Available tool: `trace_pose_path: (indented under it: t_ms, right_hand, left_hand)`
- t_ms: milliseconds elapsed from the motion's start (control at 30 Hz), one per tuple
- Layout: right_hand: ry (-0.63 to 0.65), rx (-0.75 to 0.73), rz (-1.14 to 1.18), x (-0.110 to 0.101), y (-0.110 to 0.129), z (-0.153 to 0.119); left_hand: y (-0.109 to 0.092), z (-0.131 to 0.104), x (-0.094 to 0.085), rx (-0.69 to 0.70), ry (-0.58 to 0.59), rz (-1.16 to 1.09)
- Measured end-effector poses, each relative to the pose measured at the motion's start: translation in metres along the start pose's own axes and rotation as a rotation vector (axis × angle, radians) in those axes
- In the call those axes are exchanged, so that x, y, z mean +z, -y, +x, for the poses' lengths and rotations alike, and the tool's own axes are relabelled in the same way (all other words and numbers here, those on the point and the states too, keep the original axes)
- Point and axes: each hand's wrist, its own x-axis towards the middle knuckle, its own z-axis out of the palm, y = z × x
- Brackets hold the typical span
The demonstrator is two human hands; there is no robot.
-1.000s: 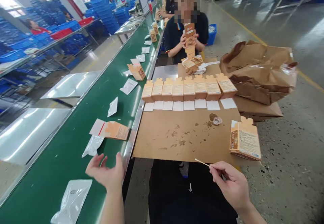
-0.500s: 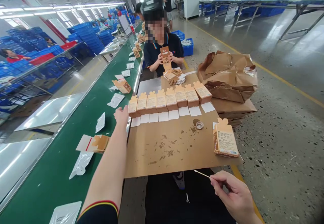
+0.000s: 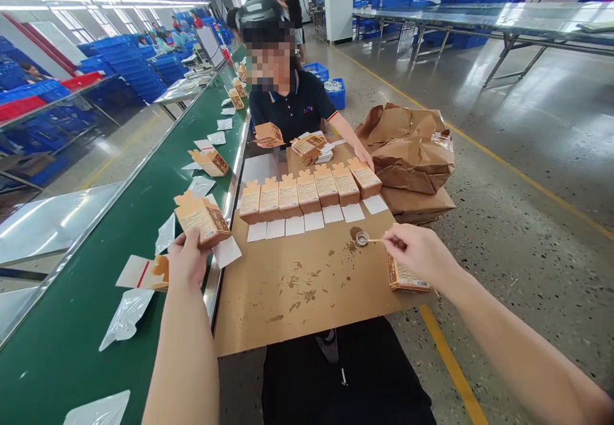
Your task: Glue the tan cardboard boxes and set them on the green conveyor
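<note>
My left hand [image 3: 188, 260] is closed on a small printed carton [image 3: 204, 219] with its flaps open, held over the edge of the green belt. My right hand [image 3: 416, 250] pinches a cotton swab [image 3: 376, 240], whose tip is at a small round clear cup [image 3: 362, 239] on the cardboard sheet [image 3: 268, 284]. Under that hand, partly hidden, sits another printed carton [image 3: 403, 279]. A row of several cartons [image 3: 298, 192] stands across the sheet, white flaps [image 3: 314, 221] towards me.
On the green belt [image 3: 158, 342] lie silvery pouches [image 3: 127, 315] and open cartons. A co-worker [image 3: 292, 105] sits opposite, one hand holding a carton and the other at the row's right end. Brown paper bags [image 3: 407, 150] are piled on the right. Dark wet spots mark the cardboard.
My left hand has taken the leftmost carton from the row and moved it left. My right hand has brought the swab up to the cup. The co-worker's arm now reaches to the row.
</note>
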Motion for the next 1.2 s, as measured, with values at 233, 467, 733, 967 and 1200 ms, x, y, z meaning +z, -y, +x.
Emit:
trace_pose_path:
  t_ms: [233, 467, 733, 967, 1200]
  right_hand:
    - [0.221, 0.059, -0.176, 0.042, -0.032, 0.045]
    - [0.285, 0.046, -0.225, 0.04, -0.035, 0.048]
    - [0.048, -0.02, -0.015, 0.019, 0.011, -0.001]
    - [-0.077, -0.027, 0.423, 0.126, 0.078, -0.071]
    - [-0.049, -0.057, 0.47, 0.196, 0.083, -0.079]
  left_hand:
    - [0.024, -0.141, -0.019, -0.253, 0.15, -0.361]
    - [0.056, -0.194, -0.014, -0.491, 0.364, -0.387]
    - [0.072, -0.198, -0.01, -0.434, 0.362, -0.385]
    - [0.071, -0.197, 0.013, -0.431, 0.198, -0.384]
    - [0.069, -0.203, 0.014, -0.343, 0.196, -0.316]
